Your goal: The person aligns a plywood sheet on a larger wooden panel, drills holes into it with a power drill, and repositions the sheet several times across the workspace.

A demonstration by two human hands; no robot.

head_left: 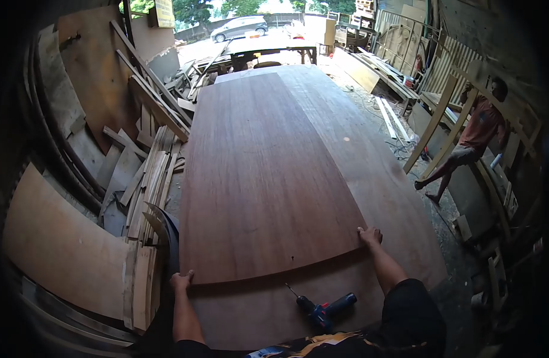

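Note:
A large reddish-brown plywood sheet point(256, 173) stretches away from me over a wider, paler sheet point(400, 221) beneath it. My left hand point(181, 280) grips its near left corner, thumb on top. At the near right corner, my right hand point(370, 235) is closed on the edge, with the fingers partly hidden. The near edge looks slightly raised, with a dark shadow under it. Between my arms a blue cordless drill point(322, 311) with a bit fitted lies on the lower sheet, close to my body.
Stacked timber strips point(152, 179) and a leaning board point(65, 244) crowd the left side. To the right, a person point(480, 128) carries a wooden frame point(447, 122). Beyond the sheets stands a cluttered table point(268, 46), with a parked car point(240, 28) outside.

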